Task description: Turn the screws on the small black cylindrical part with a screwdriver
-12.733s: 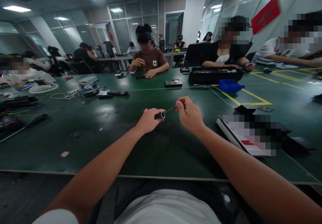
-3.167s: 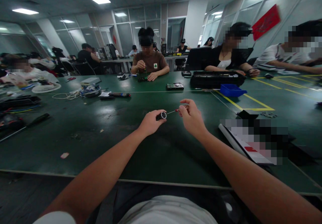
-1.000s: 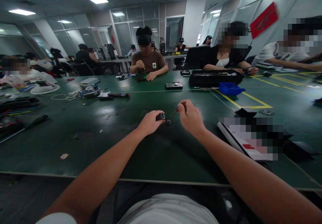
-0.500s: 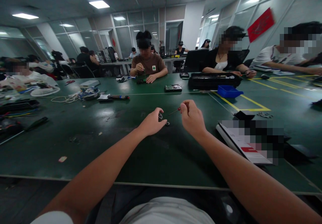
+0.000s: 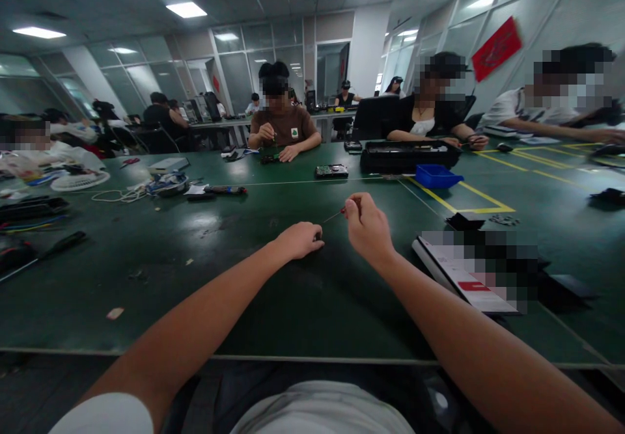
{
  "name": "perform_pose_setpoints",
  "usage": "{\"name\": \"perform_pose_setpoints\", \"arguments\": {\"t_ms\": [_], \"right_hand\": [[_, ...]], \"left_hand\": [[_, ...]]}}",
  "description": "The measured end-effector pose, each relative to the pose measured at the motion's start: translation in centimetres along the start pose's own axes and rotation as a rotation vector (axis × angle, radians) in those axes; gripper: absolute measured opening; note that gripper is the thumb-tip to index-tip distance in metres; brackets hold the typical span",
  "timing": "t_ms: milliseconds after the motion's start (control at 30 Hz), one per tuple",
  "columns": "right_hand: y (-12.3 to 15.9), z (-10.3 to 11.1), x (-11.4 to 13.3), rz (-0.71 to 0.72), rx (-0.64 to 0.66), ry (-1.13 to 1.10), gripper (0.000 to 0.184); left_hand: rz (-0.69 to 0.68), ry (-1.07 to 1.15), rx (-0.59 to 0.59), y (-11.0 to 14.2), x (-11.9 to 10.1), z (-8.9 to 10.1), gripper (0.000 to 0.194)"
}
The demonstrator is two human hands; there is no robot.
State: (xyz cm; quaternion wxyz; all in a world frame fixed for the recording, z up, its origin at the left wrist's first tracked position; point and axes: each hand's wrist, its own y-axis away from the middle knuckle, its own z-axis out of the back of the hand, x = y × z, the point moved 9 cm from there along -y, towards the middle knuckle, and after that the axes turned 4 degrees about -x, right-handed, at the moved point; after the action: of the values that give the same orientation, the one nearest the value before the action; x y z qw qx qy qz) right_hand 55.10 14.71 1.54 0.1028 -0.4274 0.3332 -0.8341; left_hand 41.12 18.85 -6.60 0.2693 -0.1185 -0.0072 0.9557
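Note:
My right hand (image 5: 367, 226) is closed around a thin screwdriver (image 5: 334, 216) with a red collar. Its slim shaft points left and slightly down, above the table and close to my left hand (image 5: 299, 241). That hand rests low, palm down, with thumb and forefinger closed at a small dark round part (image 5: 317, 236); only a sliver of it shows between them. The black cylinder seen in my left hand before is hidden now.
A hard drive (image 5: 331, 171) lies farther back on the green table (image 5: 273, 317). Behind it a co-worker (image 5: 286, 125) handles a circuit board. To the right are a blue tray (image 5: 436, 176), a long black housing (image 5: 410, 157) and a white box (image 5: 463, 278). Tools and cables (image 5: 168, 183) lie left.
A small round part came out of the black cylinder onto the table. My left hand opened towards it and has now closed over it. The screwdriver stays in my right hand.

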Motion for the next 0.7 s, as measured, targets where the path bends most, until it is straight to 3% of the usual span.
{"name": "perform_pose_setpoints", "arguments": {"t_ms": [167,467,600,700], "right_hand": [[0.0,0.2,0.0,-0.003,-0.006,-0.012,0.019],[0.0,0.0,-0.2,-0.005,0.006,-0.021,0.020],[0.0,-0.1,-0.4,-0.013,0.020,-0.014,0.021],[0.0,-0.2,-0.5,-0.015,0.030,-0.013,0.021]], "left_hand": [[0.070,0.040,-0.029,0.6,2.1,0.7,0.024],[0.111,0.117,-0.106,2.1,3.8,2.0,0.028],[0.168,0.308,-0.200,3.3,5.7,4.0,0.029],[0.359,0.652,-0.259,5.0,9.2,4.9,0.031]]}}
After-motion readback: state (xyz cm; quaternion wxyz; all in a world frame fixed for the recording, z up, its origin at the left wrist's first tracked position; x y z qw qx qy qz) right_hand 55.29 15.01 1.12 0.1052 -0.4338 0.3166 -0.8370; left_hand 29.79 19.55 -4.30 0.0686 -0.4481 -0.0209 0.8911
